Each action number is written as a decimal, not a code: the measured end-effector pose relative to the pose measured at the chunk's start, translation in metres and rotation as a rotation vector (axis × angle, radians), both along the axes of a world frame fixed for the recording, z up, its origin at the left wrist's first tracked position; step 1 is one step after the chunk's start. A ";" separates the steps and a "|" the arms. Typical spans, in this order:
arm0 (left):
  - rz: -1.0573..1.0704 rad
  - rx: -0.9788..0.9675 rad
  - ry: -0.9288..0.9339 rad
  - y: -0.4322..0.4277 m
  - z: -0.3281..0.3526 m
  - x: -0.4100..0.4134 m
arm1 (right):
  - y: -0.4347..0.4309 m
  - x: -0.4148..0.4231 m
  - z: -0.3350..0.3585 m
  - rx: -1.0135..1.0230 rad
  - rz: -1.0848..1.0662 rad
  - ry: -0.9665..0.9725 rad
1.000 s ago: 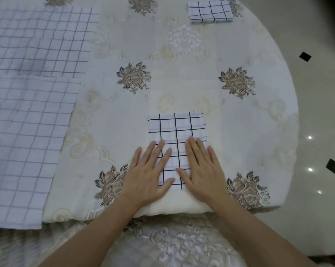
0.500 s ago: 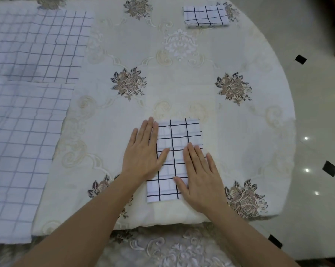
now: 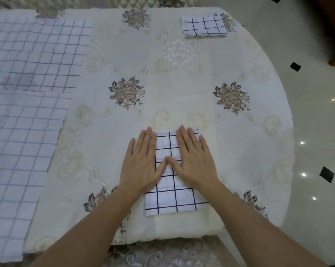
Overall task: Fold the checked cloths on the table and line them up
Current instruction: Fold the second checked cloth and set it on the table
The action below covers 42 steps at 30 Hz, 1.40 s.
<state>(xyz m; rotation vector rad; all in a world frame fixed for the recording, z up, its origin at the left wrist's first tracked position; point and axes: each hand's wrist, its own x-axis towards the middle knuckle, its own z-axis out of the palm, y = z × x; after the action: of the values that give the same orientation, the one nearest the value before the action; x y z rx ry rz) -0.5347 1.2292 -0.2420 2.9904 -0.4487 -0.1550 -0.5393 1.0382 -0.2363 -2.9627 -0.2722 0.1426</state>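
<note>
A folded white cloth with dark checks lies near the table's front edge as a narrow upright rectangle. My left hand presses flat on its left side, fingers straight. My right hand presses flat on its right side, and the two thumbs meet over the middle. A second folded checked cloth lies at the far right of the table. Two unfolded checked cloths lie spread on the left, one at the back and one nearer.
The round table wears a cream embroidered cloth with brown flower motifs. Its curved edge runs down the right side, with glossy floor tiles beyond. A chair seat with a lace cover sits under the front edge.
Both hands have slid forward along the folded cloth, from its near end to its far end, staying flat. The view has tilted so more of the table's back shows.
</note>
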 end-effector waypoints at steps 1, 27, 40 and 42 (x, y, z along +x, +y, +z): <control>0.001 -0.009 -0.002 0.000 0.001 0.000 | -0.007 0.002 0.001 -0.016 -0.008 0.004; -0.210 -0.048 0.292 0.000 0.063 0.098 | -0.019 0.130 0.062 0.079 0.194 0.567; -0.261 -0.053 0.394 -0.009 0.069 0.110 | -0.028 0.130 0.066 0.132 0.364 0.548; -0.265 -0.061 0.398 -0.011 0.068 0.112 | -0.031 0.129 0.066 0.156 0.365 0.538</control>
<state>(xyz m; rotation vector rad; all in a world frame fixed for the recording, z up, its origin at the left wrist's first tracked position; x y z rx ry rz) -0.4231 1.2183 -0.1741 2.7268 -0.7749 -0.7274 -0.4101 1.0076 -0.1700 -2.5636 -0.6994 0.8938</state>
